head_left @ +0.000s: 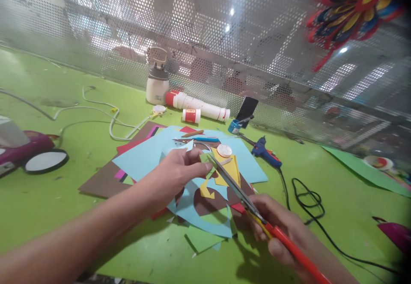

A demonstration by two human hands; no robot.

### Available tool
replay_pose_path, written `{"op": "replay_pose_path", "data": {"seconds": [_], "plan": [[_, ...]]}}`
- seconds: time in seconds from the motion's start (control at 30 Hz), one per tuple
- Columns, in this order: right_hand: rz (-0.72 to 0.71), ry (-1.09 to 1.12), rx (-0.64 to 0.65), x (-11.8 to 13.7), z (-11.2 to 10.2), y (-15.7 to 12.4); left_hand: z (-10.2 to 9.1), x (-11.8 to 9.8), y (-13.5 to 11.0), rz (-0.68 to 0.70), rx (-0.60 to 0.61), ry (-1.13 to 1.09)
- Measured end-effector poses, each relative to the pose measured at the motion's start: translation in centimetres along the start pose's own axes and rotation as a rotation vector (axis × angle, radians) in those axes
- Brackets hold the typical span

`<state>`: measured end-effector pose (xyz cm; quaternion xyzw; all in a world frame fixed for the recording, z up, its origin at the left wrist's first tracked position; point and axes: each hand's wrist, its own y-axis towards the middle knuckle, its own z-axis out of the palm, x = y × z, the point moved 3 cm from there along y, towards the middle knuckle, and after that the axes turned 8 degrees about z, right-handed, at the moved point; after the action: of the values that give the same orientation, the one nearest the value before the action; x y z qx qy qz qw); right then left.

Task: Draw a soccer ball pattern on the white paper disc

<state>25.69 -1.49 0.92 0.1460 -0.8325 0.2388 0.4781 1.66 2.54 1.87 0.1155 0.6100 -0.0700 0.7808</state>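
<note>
My left hand (180, 168) pinches a small piece of green paper (208, 164) above the pile in the middle of the table. A pair of scissors (239, 189) with red handles is gripped in my right hand (285, 232). Its blade tips reach the edge of the green paper beside my left fingertips. Beneath the hands lie a light blue paper (205, 215) with a rounded cut-out, yellow paper (236, 170), brown sheets (99, 185) and green scraps (202, 237). A blue pen (207, 139) and a round white lid (224, 150) rest on the pile.
A blue glue gun (266, 152) with a black cord (308, 198) lies to the right. Farther back stand a beige jug (157, 85), stacked paper cups (202, 106), a blue jar (235, 126) and a phone (248, 109). White cables (112, 123) run at left, near a purple device (28, 147).
</note>
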Motion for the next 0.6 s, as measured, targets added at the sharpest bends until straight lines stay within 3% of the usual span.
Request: {"op": "replay_pose_path", "data": {"seconds": [0.43, 0.6], "plan": [[-0.101, 0.096, -0.055, -1.6, 0.2, 0.5, 0.0, -0.6, -0.1, 0.191, -0.041, -0.159], [-0.150, 0.074, -0.065, -0.9, 0.7, 1.0, -0.3, -1.0, -0.3, 0.239, -0.051, -0.184]]}}
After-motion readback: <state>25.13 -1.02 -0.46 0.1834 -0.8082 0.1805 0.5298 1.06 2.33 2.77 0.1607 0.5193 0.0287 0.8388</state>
